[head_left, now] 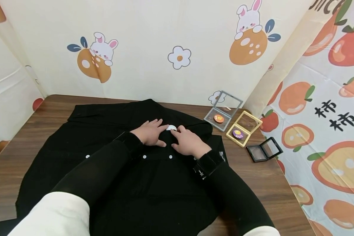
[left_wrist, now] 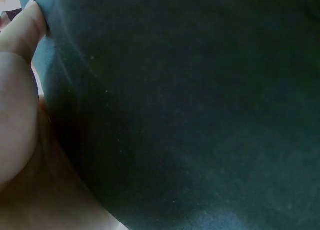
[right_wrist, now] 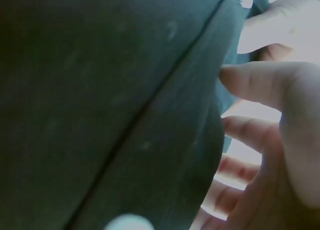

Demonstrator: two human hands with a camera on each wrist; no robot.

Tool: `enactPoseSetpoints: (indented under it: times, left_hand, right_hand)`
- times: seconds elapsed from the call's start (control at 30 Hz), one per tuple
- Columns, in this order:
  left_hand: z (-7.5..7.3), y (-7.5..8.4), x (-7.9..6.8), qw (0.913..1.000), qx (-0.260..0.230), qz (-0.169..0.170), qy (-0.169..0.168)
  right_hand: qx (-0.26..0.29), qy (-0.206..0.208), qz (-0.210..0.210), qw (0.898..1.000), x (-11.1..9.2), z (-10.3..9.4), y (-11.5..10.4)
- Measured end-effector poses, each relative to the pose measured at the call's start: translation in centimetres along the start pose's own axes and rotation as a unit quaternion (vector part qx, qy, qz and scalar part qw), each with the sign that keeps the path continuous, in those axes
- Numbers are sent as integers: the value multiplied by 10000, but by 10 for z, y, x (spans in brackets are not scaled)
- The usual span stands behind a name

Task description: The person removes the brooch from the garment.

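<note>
A black garment with small white buttons lies spread over the table. Between my hands, near its upper part, a small white round piece lies on the cloth, partly covered by my fingertips. My left hand rests on the cloth with fingers spread, its index fingertip at the white piece's left edge. From the other side, the index fingertip of my right hand reaches the same piece, thumb lower on the cloth. The right wrist view shows fingers lying along the black fabric.
On the table's right side stand three opened cases: a grey one with an orange round badge, a yellow one with a purple badge, and a black one. Printed curtains hang behind and beside the table.
</note>
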State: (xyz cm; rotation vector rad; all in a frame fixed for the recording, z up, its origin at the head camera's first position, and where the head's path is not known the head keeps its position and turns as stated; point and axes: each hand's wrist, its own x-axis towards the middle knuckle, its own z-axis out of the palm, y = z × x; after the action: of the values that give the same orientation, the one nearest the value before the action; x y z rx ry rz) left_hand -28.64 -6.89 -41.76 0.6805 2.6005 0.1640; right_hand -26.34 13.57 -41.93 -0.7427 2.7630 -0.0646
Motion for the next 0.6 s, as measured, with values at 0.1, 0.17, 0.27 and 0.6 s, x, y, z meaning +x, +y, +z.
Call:
enactPoseSetpoints:
  times: [0.1, 0.17, 0.27, 0.6]
  left_hand:
    - [0, 1, 0, 10000, 26, 6, 3]
    - [-1, 1, 0, 10000, 39, 7, 13]
    - [-2, 2, -1, 10000, 59, 0, 8]
    - [-2, 4, -2, 9997, 235, -28, 78]
  right_hand:
    - [277, 24, 67, 9996, -2, 0, 1]
    - [432, 51, 86, 9990, -2, 0, 2]
    - [566, 112, 65, 9983, -2, 1, 4]
    - [990, 69, -23, 9951, -4, 5, 7]
